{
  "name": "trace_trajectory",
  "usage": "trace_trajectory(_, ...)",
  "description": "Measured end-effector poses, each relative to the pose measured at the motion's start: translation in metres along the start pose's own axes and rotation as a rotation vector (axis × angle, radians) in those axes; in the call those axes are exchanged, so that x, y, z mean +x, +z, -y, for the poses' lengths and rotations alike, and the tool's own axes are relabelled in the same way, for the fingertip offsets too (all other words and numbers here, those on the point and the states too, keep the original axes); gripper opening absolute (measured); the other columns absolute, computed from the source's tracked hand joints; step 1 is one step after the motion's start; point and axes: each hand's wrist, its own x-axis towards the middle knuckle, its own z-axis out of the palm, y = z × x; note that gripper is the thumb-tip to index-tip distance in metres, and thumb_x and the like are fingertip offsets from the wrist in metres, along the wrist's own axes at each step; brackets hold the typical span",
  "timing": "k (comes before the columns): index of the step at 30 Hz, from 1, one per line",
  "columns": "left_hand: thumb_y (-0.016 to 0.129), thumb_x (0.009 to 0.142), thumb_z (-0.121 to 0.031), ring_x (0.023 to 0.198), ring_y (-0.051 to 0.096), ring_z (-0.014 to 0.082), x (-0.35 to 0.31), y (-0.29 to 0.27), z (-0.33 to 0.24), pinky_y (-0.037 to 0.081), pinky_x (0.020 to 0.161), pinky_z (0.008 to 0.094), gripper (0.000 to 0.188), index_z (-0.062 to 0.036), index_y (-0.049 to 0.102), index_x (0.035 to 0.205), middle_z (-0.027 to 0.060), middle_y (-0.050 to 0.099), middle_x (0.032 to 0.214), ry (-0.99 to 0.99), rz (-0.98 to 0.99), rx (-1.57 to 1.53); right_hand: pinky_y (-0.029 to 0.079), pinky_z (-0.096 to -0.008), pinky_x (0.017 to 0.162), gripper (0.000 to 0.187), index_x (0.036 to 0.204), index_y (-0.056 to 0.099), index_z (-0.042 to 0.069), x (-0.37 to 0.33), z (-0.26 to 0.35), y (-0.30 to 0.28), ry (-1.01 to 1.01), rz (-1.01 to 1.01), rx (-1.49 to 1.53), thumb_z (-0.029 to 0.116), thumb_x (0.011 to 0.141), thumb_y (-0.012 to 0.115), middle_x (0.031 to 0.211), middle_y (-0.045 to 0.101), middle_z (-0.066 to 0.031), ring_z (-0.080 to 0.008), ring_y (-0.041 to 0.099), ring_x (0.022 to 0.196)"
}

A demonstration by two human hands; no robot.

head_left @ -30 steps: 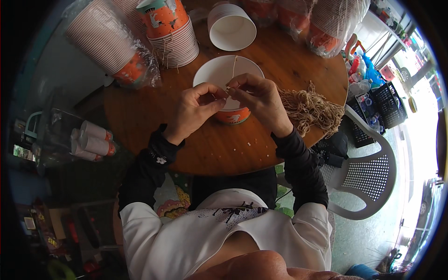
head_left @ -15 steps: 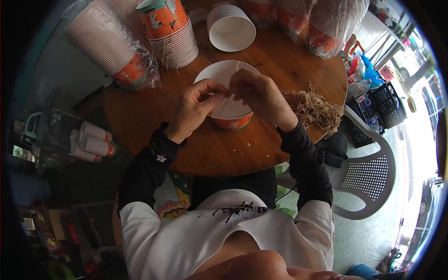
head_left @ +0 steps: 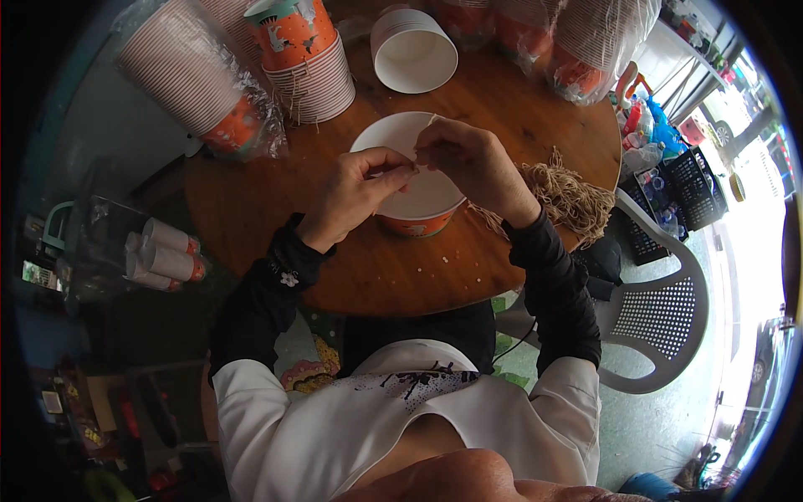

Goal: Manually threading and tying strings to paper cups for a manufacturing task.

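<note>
Both hands (head_left: 418, 171) pinch thin twine over a round, smooth paper bowl (head_left: 418, 201).

Whatever my left hand (head_left: 355, 194) and right hand (head_left: 468, 163) pinch between fingertips is too small to identify; they hide part of the bowl (head_left: 418, 197) beneath.

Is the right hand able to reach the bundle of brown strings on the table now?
Probably yes: the bundle of brown strings lies uncovered just beside the right hand, with nothing between them.

Daylight pours in from the right edge, blown out to white glare. The left side sits dim and murky. Fisheye bending and a dark vignette ring the frame.
</note>
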Motion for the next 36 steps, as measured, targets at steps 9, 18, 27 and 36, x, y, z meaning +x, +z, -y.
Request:
trace_trajectory(9,0.066,0.092,-0.019,0.064,0.052,0.0026,0.003,0.002,-0.011,0.042,0.058,0.0194,0.018,-0.0036,0.072,0.098,-0.0019,0.064,0.077,-0.069,0.027,-0.036,0.053,-0.0317,0.077,0.007,0.096,0.061,0.000,-0.003,0.001,-0.002,0.063,-0.004,0.052,0.004,0.090,0.060,0.089,0.066,-0.0106,-0.0198,0.066,0.084)
trace_trajectory(18,0.060,0.095,-0.016,0.054,0.043,0.0009,0.004,0.003,-0.011,0.032,0.047,0.0173,0.019,-0.0014,0.069,0.102,-0.0017,0.064,0.080,-0.088,0.066,-0.189,0.054,-0.0334,0.077,0.013,0.099,0.059,-0.001,-0.007,-0.002,-0.001,0.019,-0.026,0.041,0.005,0.088,0.062,0.093,0.064,-0.0119,-0.0223,0.067,0.085)
trace_trajectory(27,0.062,0.094,-0.017,0.053,0.042,-0.0002,0.000,0.001,-0.009,0.030,0.046,0.0165,0.019,-0.0015,0.071,0.100,-0.0041,0.060,0.072,-0.100,0.005,-0.101,0.053,-0.0294,0.078,0.010,0.102,0.054,-0.001,-0.013,0.007,0.003,0.027,-0.039,-0.063,-0.003,0.092,0.054,0.089,0.064,-0.0084,-0.0151,0.066,0.087)
trace_trajectory(36,0.065,0.092,-0.018,0.070,0.053,0.0016,-0.003,0.002,-0.003,0.040,0.063,0.0192,0.020,-0.0012,0.071,0.100,-0.0014,0.068,0.084,0.036,-0.023,-0.031,0.054,-0.0359,0.072,0.010,0.095,0.056,0.000,-0.013,0.016,0.012,-0.049,-0.062,-0.086,0.004,0.087,0.060,0.086,0.066,-0.0147,-0.0283,0.068,0.082)
